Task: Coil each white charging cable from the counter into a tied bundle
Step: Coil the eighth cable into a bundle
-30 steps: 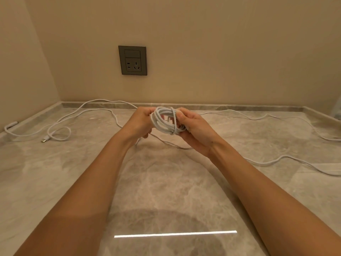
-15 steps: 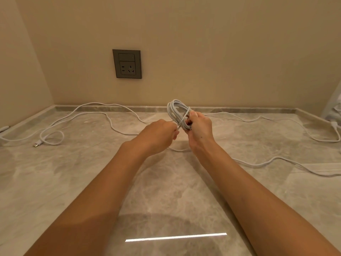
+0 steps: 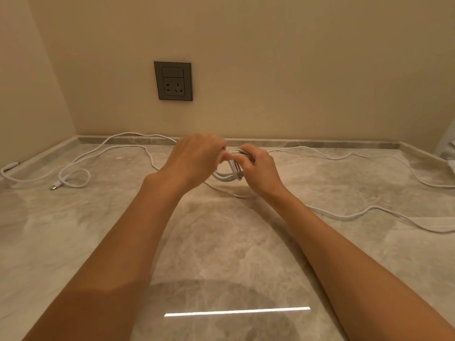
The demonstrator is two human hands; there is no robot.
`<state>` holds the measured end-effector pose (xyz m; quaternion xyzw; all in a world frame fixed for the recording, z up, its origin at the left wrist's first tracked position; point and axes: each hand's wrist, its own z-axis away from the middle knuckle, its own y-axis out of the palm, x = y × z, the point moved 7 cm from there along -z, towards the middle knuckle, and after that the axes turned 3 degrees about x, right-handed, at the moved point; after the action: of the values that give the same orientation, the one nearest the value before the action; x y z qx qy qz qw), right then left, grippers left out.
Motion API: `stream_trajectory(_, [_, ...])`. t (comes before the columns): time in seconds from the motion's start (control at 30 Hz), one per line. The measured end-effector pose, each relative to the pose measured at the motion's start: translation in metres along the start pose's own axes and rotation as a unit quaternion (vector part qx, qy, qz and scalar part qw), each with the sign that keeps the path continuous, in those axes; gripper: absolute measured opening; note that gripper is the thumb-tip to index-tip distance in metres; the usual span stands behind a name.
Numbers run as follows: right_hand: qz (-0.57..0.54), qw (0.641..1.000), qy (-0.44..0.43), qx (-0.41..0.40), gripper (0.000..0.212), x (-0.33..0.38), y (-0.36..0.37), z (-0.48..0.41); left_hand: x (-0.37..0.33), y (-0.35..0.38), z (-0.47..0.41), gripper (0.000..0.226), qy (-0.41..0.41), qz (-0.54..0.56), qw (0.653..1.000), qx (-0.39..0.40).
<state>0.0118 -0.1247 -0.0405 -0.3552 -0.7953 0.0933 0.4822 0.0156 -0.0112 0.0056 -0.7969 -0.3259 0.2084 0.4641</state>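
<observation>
I see both hands raised over the marble counter (image 3: 221,254), meeting at a small coil of white cable (image 3: 230,174). My right hand (image 3: 261,172) grips the coil at its top, loops hanging below the fingers. My left hand (image 3: 197,161) is closed against the coil's left side, somewhat blurred. A loose white cable (image 3: 105,147) snakes across the counter's left, ending in a small loop and a plug (image 3: 56,186). Another cable run (image 3: 369,212) trails to the right. A grey wall socket (image 3: 173,80) sits on the beige wall.
</observation>
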Motion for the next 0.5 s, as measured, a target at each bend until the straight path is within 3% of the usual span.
stream_trajectory(0.1, [-0.035, 0.996, -0.005, 0.076, 0.015, 0.006, 0.009, 0.003, 0.01, -0.009, 0.001, 0.031, -0.009, 0.004, 0.999, -0.052])
stream_trajectory(0.3, [-0.193, 0.959, 0.043, 0.203, 0.014, 0.015, 0.023, 0.012, 0.043, 0.002, 0.002, 0.026, -0.093, 0.179, 0.975, -0.098])
stream_trajectory(0.5, [-0.29, 0.93, 0.106, 0.198, 0.026, 0.011, 0.027, 0.014, 0.051, 0.032, 0.001, 0.029, -0.147, 0.428, 0.89, -0.05])
